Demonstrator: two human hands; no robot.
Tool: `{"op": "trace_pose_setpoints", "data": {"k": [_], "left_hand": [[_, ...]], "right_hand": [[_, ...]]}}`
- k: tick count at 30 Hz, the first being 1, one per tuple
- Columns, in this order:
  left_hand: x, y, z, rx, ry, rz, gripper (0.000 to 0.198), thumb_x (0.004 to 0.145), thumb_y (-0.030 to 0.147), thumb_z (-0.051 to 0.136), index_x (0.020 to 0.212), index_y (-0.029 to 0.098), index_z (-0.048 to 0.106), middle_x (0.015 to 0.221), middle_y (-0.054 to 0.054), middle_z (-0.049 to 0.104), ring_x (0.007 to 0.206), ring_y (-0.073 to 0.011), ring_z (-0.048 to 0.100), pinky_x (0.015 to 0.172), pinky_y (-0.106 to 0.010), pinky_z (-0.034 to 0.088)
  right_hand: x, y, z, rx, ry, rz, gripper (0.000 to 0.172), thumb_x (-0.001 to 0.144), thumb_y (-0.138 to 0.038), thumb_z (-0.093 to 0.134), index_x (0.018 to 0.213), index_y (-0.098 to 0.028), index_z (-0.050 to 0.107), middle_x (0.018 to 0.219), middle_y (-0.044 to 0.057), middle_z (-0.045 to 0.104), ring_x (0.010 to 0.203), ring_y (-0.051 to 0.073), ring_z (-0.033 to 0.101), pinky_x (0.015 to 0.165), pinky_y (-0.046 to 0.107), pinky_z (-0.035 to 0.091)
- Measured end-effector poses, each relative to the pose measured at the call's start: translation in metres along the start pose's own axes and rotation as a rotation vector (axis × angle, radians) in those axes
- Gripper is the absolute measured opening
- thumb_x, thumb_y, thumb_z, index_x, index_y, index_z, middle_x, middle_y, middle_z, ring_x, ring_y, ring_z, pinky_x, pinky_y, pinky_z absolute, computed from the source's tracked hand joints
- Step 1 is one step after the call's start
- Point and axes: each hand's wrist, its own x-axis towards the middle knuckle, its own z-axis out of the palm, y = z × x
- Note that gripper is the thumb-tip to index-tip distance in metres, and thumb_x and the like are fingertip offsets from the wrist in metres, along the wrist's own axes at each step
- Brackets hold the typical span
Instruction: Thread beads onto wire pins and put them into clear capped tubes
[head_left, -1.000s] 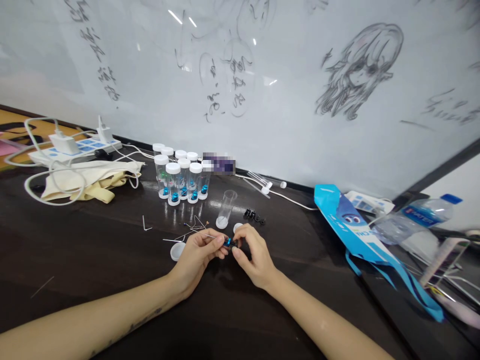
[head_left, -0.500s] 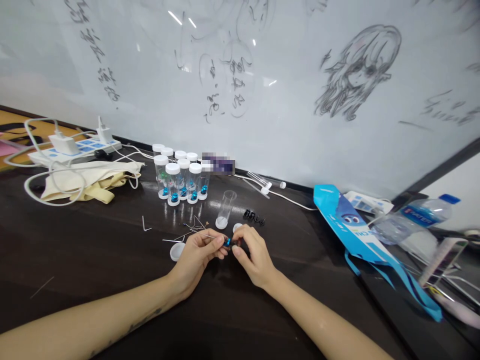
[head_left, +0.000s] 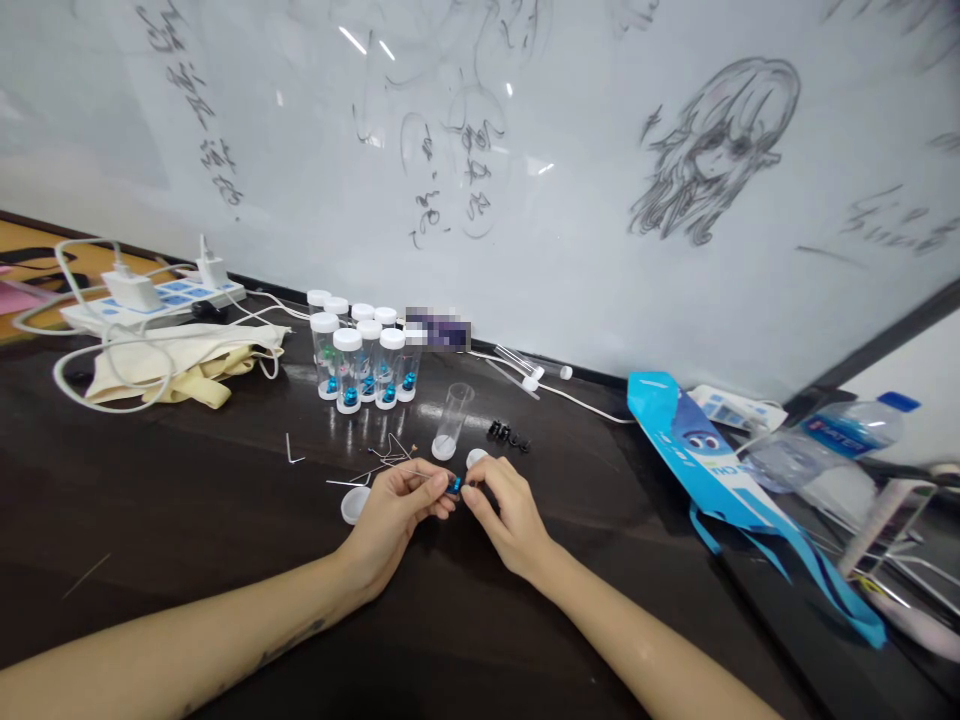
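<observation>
Over the dark table, my left hand (head_left: 401, 505) is closed, pinching a small blue metallic part (head_left: 454, 484) between thumb and fingers. A thin wire-like rod runs back from that hand toward the loose wires (head_left: 391, 455). Close beside the blue part, my right hand (head_left: 510, 512) is closed in a pinch; whatever its fingertips hold is too small to make out. A white cap (head_left: 354, 504) lies by my left hand, and another white cap (head_left: 475, 457) is partly hidden behind my right fingers. An uncapped clear tube (head_left: 455, 415) stands just beyond both hands.
Several white-capped clear tubes (head_left: 348, 370) with blue parts inside stand farther back. Small black pieces (head_left: 508, 436) lie right of the uncapped tube. An L-shaped hex key (head_left: 291, 450) rests at left. A blue bag (head_left: 686, 450) and a water bottle (head_left: 847, 430) are at right.
My right fingertips have shifted slightly beside the blue part, and the dark bit seen between them and it shows less. My left hand keeps its hold; the view has tilted a little.
</observation>
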Motion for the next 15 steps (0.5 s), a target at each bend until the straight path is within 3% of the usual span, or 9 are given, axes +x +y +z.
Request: {"op": "trace_pose_setpoints", "data": {"k": [3,7,10,13,15], "left_hand": [[-0.0003,-0.0001,-0.0007,-0.006,0.005,0.010,0.013,0.076,0.025,0.076,0.076,0.013,0.071,0.065,-0.001,0.068,0.061,-0.0088,0.059,0.063,-0.018,0.048],[-0.0009,0.0007,-0.0005,-0.001,0.005,0.015,0.013,0.077,0.026,0.075,0.076,0.013,0.071,0.063,-0.001,0.067,0.060,-0.0087,0.058,0.063,-0.018,0.048],[-0.0009,0.0007,0.0001,0.013,0.012,0.001,0.013,0.077,0.026,0.075,0.078,0.013,0.071,0.066,-0.002,0.068,0.061,-0.0092,0.058,0.063,-0.018,0.047],[-0.0009,-0.0006,-0.0001,0.027,0.017,0.003,0.013,0.077,0.026,0.075,0.078,0.013,0.071,0.070,-0.003,0.069,0.063,-0.0099,0.058,0.063,-0.019,0.047],[-0.0010,-0.0014,-0.0007,0.027,0.019,0.011,0.013,0.077,0.025,0.075,0.078,0.013,0.071,0.070,-0.003,0.069,0.063,-0.0100,0.058,0.063,-0.019,0.047]], "right_hand": [[0.0004,-0.0006,0.0021,0.047,0.011,-0.036,0.004,0.095,-0.025,0.047,0.096,-0.021,0.049,0.090,0.004,0.053,0.078,0.018,0.050,0.075,0.034,0.041],[0.0007,0.0004,0.0039,0.105,0.074,-0.058,0.022,0.092,-0.031,0.052,0.110,-0.020,0.046,0.101,0.008,0.050,0.083,0.019,0.050,0.077,0.034,0.043],[0.0004,0.0022,0.0036,0.073,0.070,0.015,0.017,0.097,-0.034,0.042,0.096,-0.020,0.051,0.088,0.005,0.052,0.076,0.018,0.049,0.072,0.033,0.040],[0.0002,0.0026,0.0035,-0.028,0.046,0.069,0.032,0.101,-0.029,0.034,0.072,-0.020,0.045,0.069,0.001,0.048,0.068,0.017,0.046,0.068,0.031,0.036],[0.0002,0.0018,0.0035,-0.048,0.059,0.069,0.030,0.100,-0.027,0.035,0.072,-0.020,0.044,0.069,0.001,0.048,0.068,0.017,0.046,0.068,0.031,0.035]]}}
